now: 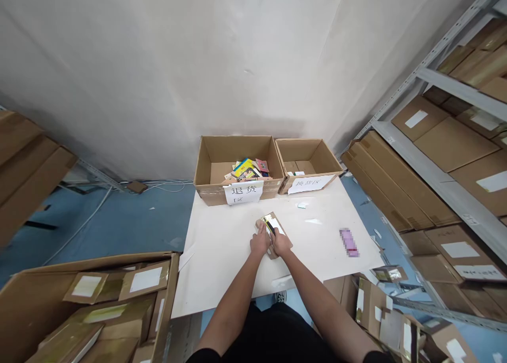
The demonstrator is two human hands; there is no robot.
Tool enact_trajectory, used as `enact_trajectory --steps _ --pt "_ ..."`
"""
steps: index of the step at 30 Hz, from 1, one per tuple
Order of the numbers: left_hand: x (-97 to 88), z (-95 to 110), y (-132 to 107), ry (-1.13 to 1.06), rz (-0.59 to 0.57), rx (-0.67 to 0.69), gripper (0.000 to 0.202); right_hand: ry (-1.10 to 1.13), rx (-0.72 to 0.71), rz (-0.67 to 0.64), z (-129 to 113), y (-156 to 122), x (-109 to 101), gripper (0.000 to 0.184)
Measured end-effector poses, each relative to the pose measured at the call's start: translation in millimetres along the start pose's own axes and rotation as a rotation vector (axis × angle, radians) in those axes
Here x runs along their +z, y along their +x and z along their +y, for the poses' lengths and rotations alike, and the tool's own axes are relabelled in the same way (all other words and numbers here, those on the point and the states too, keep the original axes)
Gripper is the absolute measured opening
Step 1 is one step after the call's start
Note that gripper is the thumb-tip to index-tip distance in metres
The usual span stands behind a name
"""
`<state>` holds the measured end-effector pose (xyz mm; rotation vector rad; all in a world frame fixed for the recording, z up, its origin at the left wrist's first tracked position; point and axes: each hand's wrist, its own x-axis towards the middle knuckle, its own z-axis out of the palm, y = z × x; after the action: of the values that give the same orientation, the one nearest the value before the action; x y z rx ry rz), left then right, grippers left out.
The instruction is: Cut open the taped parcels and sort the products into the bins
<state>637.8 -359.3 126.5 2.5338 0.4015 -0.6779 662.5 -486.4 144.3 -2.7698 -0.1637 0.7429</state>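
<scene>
A small brown cardboard box (284, 238) with a white label and shiny tape lies on the white table, in front of my body. My left hand (260, 241) grips it by its left side, fingers near the taped top. In my right hand (281, 242) is a box cutter (270, 226), black with a bit of yellow, its tip end over the tape at the box's upper part. The blade itself is too small to make out. My right hand rests against the box's label side.
Two open cartons with paper signs stand at the table's back: the left carton (209, 194) holds colourful packs, the right carton (336, 165) a few small items. A blurred purple item (349, 242) lies right. Beside the table are a parcel-filled carton (172, 278), shelving (400, 141) and piled parcels.
</scene>
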Motion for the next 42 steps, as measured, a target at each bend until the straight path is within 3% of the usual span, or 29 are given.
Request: enact_trajectory --steps 7,14,22,31,36,39,42 --pt "1.0 1 -1 -0.054 -0.008 -0.005 0.097 0.005 0.035 0.011 0 2 2 0.045" --pt "-0.8 0 -4 -0.073 -0.003 0.006 0.095 -0.067 -0.027 -0.033 -1 3 -19 0.035" --pt "-5.1 -4 -6 -0.019 0.024 0.029 0.095 -0.178 0.017 -0.101 -7 -9 -43 0.032" --pt "-3.7 -7 -5 -0.016 0.021 0.033 0.094 -0.165 0.111 -0.17 50 -78 -31 0.034" --pt "-8.3 -4 -2 0.007 -0.003 0.033 0.093 -0.171 0.138 -0.213 68 -94 -38 0.025" --pt "-5.4 -1 -4 0.036 -0.004 0.027 0.088 -0.11 0.094 -0.143 81 -96 -49 0.02" --pt "4.8 3 -9 0.1 0.02 0.04 0.073 0.064 0.078 0.026 100 -97 -51 0.03"
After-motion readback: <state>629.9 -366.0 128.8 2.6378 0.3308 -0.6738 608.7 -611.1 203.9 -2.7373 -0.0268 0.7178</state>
